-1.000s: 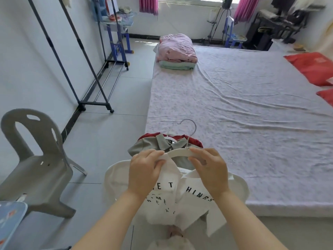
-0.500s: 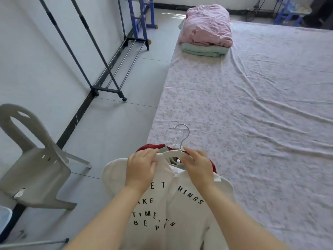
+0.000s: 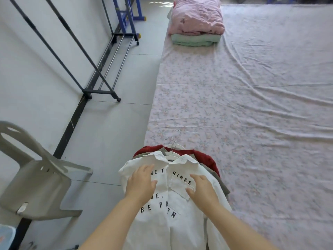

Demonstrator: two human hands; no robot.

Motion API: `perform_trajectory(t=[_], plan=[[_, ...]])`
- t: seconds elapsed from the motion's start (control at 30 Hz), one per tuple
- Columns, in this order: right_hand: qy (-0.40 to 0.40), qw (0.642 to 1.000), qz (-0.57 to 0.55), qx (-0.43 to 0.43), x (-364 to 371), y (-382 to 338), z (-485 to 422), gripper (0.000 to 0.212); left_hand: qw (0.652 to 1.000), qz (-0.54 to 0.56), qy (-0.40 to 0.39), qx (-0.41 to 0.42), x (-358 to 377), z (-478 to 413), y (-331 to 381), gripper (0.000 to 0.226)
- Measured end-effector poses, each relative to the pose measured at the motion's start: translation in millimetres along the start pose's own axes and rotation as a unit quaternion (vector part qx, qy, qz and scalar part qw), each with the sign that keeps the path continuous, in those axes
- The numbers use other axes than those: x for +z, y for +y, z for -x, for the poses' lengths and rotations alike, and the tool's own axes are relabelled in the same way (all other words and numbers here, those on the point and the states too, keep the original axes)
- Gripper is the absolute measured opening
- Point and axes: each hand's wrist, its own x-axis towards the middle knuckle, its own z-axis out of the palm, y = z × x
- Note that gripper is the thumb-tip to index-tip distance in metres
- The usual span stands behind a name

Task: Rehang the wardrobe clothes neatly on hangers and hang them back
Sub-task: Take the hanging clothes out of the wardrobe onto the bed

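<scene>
The white shirt [image 3: 180, 231] lies face up on the near left corner of the bed [image 3: 252, 105]. Its collar points away from the person, towards the far end of the room. Its long axis runs straight back from the collar to the person's body, in line with the bed's left edge. Black printed letters cross the chest. A white hanger [image 3: 171, 153] sits in the neck, its metal hook pointing away as well.

Both hands rest flat on the shirt front and grasp nothing. The left hand [image 3: 141, 183] lies on the lettering with its fingers extended. The right hand [image 3: 201, 188] lies just beside the chest pocket, fingers loose.

Under the shirt lies a grey garment [image 3: 219, 181], and under that a red garment [image 3: 203, 156]. Each has its own hook showing beyond the collar.

The bed wears a pale flowered sheet, creased in long lines. At its far end a folded pink blanket [image 3: 196, 17] sits on a folded green one [image 3: 194, 40].

The floor [image 3: 111, 132] is grey tile. A dark clothes rack [image 3: 100, 91] on wheels stands along the white wall, and a blue frame [image 3: 129, 13] stands beyond it. A grey plastic chair [image 3: 36, 177] stands near the person's left.
</scene>
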Motion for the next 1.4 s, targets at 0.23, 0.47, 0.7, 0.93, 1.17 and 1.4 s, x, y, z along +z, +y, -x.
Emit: perform_trajectory(t=[0.23,0.47,0.7,0.93,1.17,1.4], plan=[[0.062,0.996,0.016,0.067,-19,12,60,0.055,0.989,-0.032,-0.028,0.140,-27,8,25,0.045],[0.187,0.947,-0.073,0.250,2,38,188,0.040,0.924,-0.141,-0.108,0.338,-24,44,67,0.049],[0.286,0.850,-0.119,0.426,83,54,358,0.058,0.784,-0.241,-0.170,0.546,18,149,119,0.053],[0.361,0.696,-0.215,0.582,201,49,537,0.056,0.595,-0.307,-0.212,0.712,75,337,154,0.050],[0.432,0.534,-0.281,0.670,342,12,720,0.052,0.411,-0.306,-0.233,0.827,132,575,114,0.054],[0.454,0.373,-0.316,0.745,487,-42,881,0.046,0.233,-0.288,-0.254,0.893,181,810,18,0.056]])
